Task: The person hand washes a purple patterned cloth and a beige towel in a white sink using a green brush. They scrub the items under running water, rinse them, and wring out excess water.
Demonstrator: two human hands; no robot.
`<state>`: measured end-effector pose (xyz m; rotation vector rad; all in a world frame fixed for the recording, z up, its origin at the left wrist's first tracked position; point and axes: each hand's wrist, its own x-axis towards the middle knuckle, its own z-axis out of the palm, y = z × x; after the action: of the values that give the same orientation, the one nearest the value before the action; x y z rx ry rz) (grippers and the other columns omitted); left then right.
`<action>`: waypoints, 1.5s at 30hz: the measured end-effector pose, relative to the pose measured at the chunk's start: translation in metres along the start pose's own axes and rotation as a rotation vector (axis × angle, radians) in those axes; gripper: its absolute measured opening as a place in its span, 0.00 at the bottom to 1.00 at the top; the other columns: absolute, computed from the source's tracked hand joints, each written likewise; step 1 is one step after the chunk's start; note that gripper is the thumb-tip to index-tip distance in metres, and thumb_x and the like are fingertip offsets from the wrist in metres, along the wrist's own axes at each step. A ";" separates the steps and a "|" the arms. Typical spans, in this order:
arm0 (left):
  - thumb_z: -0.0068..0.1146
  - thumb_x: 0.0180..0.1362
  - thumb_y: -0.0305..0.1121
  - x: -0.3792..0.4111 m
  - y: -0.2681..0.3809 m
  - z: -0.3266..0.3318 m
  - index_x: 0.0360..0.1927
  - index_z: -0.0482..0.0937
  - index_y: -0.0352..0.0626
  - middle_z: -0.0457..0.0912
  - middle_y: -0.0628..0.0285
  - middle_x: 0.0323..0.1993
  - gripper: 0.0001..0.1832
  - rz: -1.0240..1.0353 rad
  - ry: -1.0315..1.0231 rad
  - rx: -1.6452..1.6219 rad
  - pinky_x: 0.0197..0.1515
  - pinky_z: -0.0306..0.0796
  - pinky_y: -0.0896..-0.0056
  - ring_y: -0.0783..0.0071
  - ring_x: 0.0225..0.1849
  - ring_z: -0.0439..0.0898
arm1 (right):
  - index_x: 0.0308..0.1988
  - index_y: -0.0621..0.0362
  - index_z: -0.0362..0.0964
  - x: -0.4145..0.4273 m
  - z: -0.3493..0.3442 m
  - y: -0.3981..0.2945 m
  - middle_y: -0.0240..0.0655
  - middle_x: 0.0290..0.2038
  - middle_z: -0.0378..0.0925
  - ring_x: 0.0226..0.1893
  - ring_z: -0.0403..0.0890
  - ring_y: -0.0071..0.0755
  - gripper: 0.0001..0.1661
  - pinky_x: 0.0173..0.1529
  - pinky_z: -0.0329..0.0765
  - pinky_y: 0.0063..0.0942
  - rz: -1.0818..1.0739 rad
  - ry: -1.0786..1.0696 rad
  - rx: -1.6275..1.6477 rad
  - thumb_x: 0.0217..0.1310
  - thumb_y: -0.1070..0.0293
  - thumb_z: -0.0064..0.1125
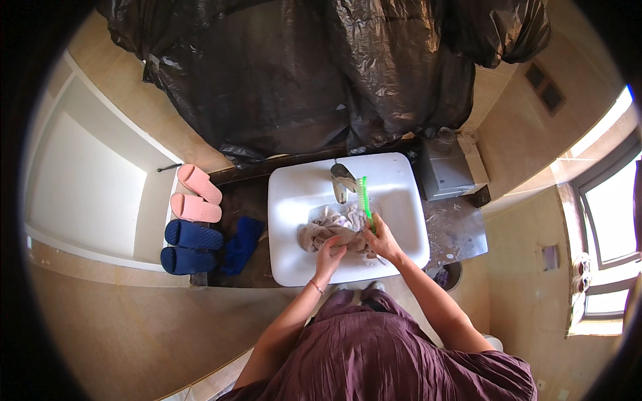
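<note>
A white washbasin (296, 185) stands before me with a metal faucet (343, 178) at its far side. Wet, crumpled brownish-grey cloth (318, 236) lies in the bowl, with paler, patterned folds behind it. My left hand (330, 256) grips the near edge of the cloth between thumb and fingers. In my right hand (383, 239) is a green-handled scrubbing brush (368, 208), held upright with its pale bristles towards the faucet. The fingers of that hand also touch the right end of the cloth; whether they grip it is hard to tell.
Pink slippers (196, 207) and dark blue slippers (193, 234) line the counter's left end, beside a blue cloth (243, 245). Black plastic sheeting (281, 80) hangs behind the basin. A grey box (446, 168) sits at the back right, above a round bin (454, 275).
</note>
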<state>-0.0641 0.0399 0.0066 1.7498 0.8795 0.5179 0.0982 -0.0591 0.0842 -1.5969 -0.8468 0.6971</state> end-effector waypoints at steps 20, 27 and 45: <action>0.45 0.59 0.23 0.036 0.089 -0.076 0.32 0.69 0.34 0.61 0.65 0.17 0.03 0.255 0.095 0.006 0.24 0.57 0.76 0.81 0.21 0.59 | 0.37 0.60 0.62 -0.001 -0.071 0.023 0.50 0.34 0.75 0.37 0.77 0.57 0.23 0.40 0.73 0.46 0.035 0.054 -0.848 0.41 0.72 0.67; 0.48 0.58 0.25 0.068 0.108 -0.105 0.32 0.70 0.35 0.67 0.60 0.18 0.03 0.376 0.168 0.126 0.26 0.61 0.75 0.77 0.21 0.64 | 0.32 0.58 0.67 0.024 -0.076 0.077 0.46 0.25 0.78 0.29 0.79 0.55 0.13 0.34 0.76 0.44 0.092 0.255 -0.869 0.44 0.71 0.63; 0.50 0.53 0.25 -0.055 -0.026 -0.085 0.40 0.74 0.40 0.80 0.61 0.36 0.10 0.267 -0.342 0.416 0.50 0.69 0.60 0.61 0.33 0.78 | 0.33 0.54 0.72 -0.080 -0.108 0.072 0.47 0.29 0.77 0.33 0.79 0.52 0.11 0.37 0.76 0.44 0.118 -0.161 -0.945 0.43 0.73 0.57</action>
<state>-0.1680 0.0544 0.0155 2.2712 0.5361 0.1979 0.1520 -0.1921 0.0323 -2.4631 -1.3203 0.5274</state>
